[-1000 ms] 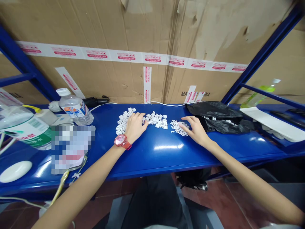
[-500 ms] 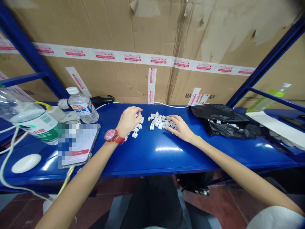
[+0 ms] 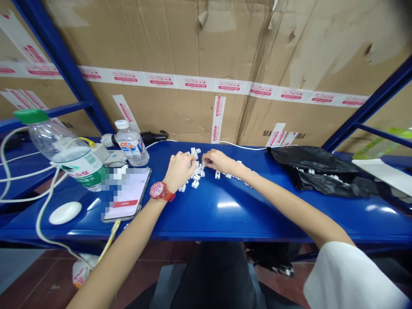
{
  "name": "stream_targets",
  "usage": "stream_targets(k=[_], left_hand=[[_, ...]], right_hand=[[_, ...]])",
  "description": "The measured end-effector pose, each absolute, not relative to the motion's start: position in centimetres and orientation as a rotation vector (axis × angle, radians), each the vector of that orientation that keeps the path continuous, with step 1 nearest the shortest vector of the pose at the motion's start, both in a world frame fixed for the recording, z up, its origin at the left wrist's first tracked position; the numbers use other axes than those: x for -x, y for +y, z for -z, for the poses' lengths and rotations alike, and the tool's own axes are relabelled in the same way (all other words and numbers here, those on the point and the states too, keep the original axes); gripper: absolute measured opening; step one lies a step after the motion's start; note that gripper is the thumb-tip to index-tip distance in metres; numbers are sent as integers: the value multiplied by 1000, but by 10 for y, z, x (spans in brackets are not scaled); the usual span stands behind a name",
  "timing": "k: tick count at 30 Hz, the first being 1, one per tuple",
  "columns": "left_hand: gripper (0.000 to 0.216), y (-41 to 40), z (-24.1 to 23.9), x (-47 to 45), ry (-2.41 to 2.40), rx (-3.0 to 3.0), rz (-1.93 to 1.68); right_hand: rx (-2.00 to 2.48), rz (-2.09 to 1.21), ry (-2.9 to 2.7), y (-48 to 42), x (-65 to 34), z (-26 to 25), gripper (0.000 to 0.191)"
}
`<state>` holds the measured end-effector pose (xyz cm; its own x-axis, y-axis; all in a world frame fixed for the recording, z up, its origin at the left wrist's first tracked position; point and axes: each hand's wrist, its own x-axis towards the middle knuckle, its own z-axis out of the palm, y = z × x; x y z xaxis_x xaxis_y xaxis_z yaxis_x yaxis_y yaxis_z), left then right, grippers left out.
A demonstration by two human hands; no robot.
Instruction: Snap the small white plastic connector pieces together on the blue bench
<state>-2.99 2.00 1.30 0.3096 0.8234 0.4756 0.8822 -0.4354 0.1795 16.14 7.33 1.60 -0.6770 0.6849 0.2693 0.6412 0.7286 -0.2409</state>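
Small white plastic pieces (image 3: 200, 170) lie in a heap between my two hands on the blue tabletop (image 3: 206, 214). My left hand (image 3: 180, 169), with a red watch (image 3: 159, 190) on its wrist, rests at the heap's left side, fingers curled inward. From the right, my right hand (image 3: 220, 161) reaches to the same heap, its thumb and fingertips drawn together close to the pieces. Whatever either set of fingertips holds is too small to make out. More white pieces (image 3: 238, 171) are spread behind my right forearm, which partly hides them.
A black plastic bag (image 3: 299, 156) with white pieces inside lies at the right. On the left are a large bottle (image 3: 80, 165), a smaller bottle (image 3: 131, 146), a phone (image 3: 131, 193), a white oval object (image 3: 65, 213) and cables. Cardboard (image 3: 180, 111) stands behind.
My right hand has moved left from the right-hand pieces to the heap beside my left hand, and its fingers have closed. The view has turned slightly left.
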Motion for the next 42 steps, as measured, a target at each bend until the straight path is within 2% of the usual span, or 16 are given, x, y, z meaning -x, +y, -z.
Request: stream_targets(k=[3,8,12,17,23,28,30,34,38,42], left_hand=[[21,21,-8,27,-1424,2598,988],[11,15,1,11,-977,2610,1291],[14,7,5,-2,-773,2462,1230],[18,0,5,-10,-641,2434,1141],[13,11,11,0,-851,2513,1310],[15,25,18,1,-1267,2564,985],[20,26,17,0,-1335,2579,883],[29,20,7,5,-1337,2607,833],[31,19,-6,21,-1518,2409,937],[31,22,-10,31,-1635,2277,940]], right_hand=[[1058,-267,-2465,61,-172,-18,10],[992,-641,-2066,27,-188,-17,30],[999,-799,-1844,4,-197,-9,39],[1025,-772,-1743,-14,-211,-4,36],[1229,-604,-1810,-32,-271,-8,33],[1427,51,-2124,-52,-324,-1,22],[1431,171,-2187,-54,-332,1,19],[1344,154,-2265,-38,-308,-8,16],[1092,9,-2388,2,-241,-24,13],[908,-168,-2615,38,-177,-27,23]])
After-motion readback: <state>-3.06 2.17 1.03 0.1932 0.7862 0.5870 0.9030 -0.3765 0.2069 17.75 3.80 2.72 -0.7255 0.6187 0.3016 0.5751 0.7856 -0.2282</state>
